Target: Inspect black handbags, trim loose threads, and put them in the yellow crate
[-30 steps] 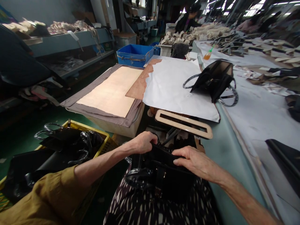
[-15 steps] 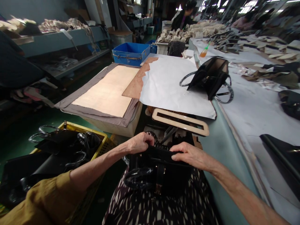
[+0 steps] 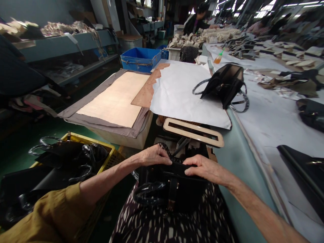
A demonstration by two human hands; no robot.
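A black handbag with a plastic-wrapped handle and a gold clasp rests on my lap. My left hand lies on the bag's top left edge with the fingers curled over it. My right hand presses on the top right edge, fingers bent down onto the rim. Both hands grip the bag's upper opening. A pale wooden frame template sits just beyond the bag at the table's edge.
A second black handbag lies on white paper on the long table. A yellow crate of black bags stands at my left. A padded board, a blue bin and another person lie farther off.
My two hands have come closer together along the bag's top edge. The right hand has slid from the bag's front up to its rim. The bag has shifted slightly.
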